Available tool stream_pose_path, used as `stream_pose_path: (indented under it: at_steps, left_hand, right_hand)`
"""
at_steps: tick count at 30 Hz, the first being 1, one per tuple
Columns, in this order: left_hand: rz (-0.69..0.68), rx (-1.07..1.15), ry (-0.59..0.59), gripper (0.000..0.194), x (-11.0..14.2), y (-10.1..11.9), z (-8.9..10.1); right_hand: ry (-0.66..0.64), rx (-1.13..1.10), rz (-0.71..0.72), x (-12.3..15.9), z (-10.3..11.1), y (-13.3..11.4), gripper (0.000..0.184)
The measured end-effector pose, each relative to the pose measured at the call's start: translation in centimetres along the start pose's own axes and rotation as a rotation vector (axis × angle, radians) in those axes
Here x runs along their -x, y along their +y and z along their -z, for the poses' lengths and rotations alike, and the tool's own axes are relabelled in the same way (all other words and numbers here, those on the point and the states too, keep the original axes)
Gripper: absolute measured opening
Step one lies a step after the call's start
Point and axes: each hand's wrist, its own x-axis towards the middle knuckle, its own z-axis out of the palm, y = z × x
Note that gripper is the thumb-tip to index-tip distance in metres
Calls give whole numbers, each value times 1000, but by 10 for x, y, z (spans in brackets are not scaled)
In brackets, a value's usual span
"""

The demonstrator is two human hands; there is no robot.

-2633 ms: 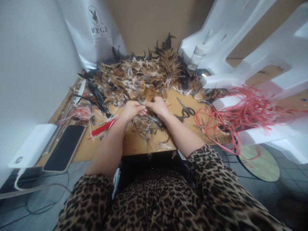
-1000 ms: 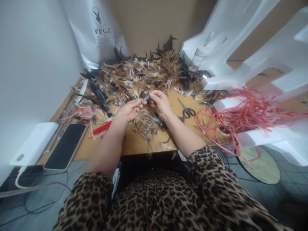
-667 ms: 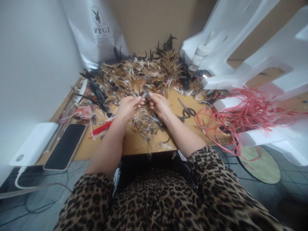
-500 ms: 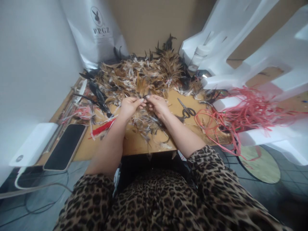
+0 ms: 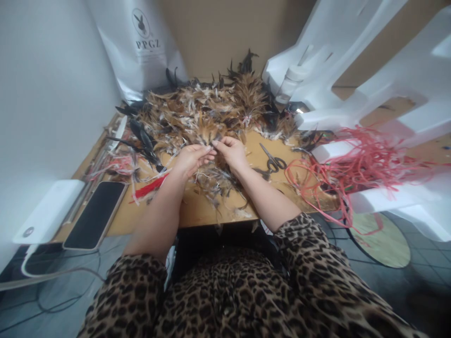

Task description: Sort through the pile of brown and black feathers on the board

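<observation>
My left hand [image 5: 193, 158] and my right hand [image 5: 230, 152] meet over the near side of a heap of brown feathers [image 5: 190, 105]. Both thumbs and forefingers are pinched together at the base of a small bunch of brown feathers [image 5: 206, 130], whose tips fan out away from me. The quill ends are mostly hidden by my fingers. Under my hands lie loose feather scraps [image 5: 214, 180] and a bit of white thread. Black-handled scissors [image 5: 273, 159] rest on the table to the right of my right hand.
Red ribbon strands [image 5: 373, 159] tangle over white foam pieces [image 5: 380, 199] at right. A clear bottle [image 5: 291, 84] stands behind. On the left lie a phone [image 5: 96, 216], a white power bank [image 5: 51, 211], a red strip [image 5: 151, 187] and black feathers [image 5: 144, 141].
My left hand's fingers have loosened and spread a little, and its wrist has turned slightly. My right hand has shifted only slightly. The small feather bunch now looks more fanned out.
</observation>
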Motion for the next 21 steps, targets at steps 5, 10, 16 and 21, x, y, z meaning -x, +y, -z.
stream_pose_path:
  at_steps: [5,10,16,21]
  left_hand:
    - [5,-69,6,18,1,-1,-2]
    - [-112,-178,40,22,-3,-2,2]
    - [-258,-353,23,29,-5,-4,2]
    - [-255,-383,-22,31,-4,-4,1]
  right_hand:
    - [-10,0,11,2,-1,1,36]
    - [-57,-92,-23,2,-1,-1,34]
    - [-147,-168,-58,0,2,-1,33]
    - [-161,-183,12,-3,6,1,28]
